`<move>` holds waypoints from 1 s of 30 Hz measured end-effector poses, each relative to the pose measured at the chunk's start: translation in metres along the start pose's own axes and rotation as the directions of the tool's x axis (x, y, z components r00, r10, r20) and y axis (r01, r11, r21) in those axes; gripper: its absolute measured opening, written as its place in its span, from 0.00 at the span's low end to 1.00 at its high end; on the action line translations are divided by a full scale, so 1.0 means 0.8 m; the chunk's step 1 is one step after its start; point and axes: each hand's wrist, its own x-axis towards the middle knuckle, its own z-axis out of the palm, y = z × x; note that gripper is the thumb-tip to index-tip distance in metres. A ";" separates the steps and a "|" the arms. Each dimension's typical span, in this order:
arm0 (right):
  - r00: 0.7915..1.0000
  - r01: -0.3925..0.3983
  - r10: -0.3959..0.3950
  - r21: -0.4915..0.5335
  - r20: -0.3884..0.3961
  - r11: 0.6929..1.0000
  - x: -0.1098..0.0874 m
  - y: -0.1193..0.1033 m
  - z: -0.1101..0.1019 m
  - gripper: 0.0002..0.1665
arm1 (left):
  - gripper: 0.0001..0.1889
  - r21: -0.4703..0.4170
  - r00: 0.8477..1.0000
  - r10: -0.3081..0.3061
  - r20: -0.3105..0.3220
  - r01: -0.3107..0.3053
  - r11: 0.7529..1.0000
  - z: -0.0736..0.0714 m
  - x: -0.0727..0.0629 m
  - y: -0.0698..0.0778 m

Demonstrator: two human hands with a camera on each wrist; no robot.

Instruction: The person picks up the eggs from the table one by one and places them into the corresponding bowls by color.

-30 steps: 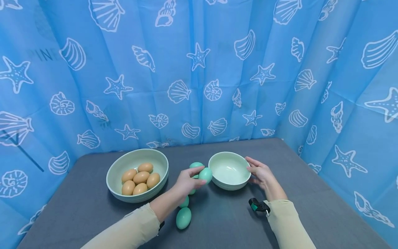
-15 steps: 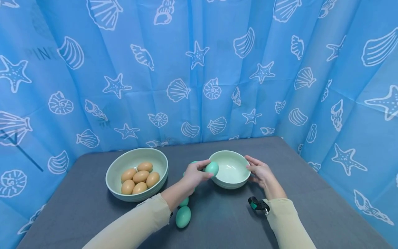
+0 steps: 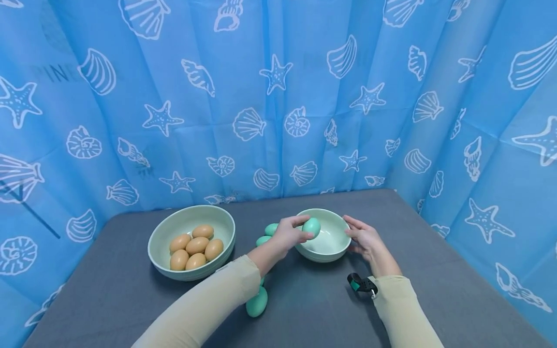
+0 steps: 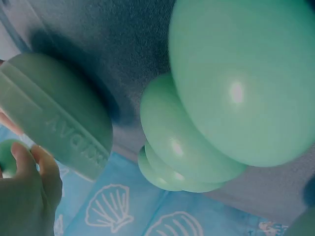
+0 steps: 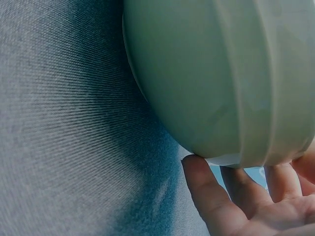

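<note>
In the head view my left hand (image 3: 290,235) pinches a green egg (image 3: 311,228) between thumb and fingers. The egg overlaps the left inside of the small pale green bowl (image 3: 332,241), whose visible inside holds nothing else. My right hand (image 3: 366,240) holds that bowl at its right side, thumb at the rim; the right wrist view has its fingertips (image 5: 197,167) against the outer wall. Several more green eggs lie in a line on the table left of the bowl, the nearest egg (image 3: 256,302) in front, others partly hidden by my left arm.
A larger pale green bowl (image 3: 156,261) with several brown eggs (image 3: 197,245) stands at the left. A grey cloth covers the table (image 3: 322,309). A blue curtain (image 3: 278,135) with white shells and starfish hangs behind and to the right. A black strap (image 3: 362,284) sits by my right cuff.
My left hand has carried the green egg right and further back, from beside the small bowl to over its left side. The right hand has stayed at the bowl.
</note>
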 end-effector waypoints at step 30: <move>1.000 0.008 -0.008 0.013 -0.004 1.000 -0.002 0.000 0.000 0.33 | 0.23 0.177 0.972 -0.232 0.044 0.221 0.959 0.059 0.058 -0.005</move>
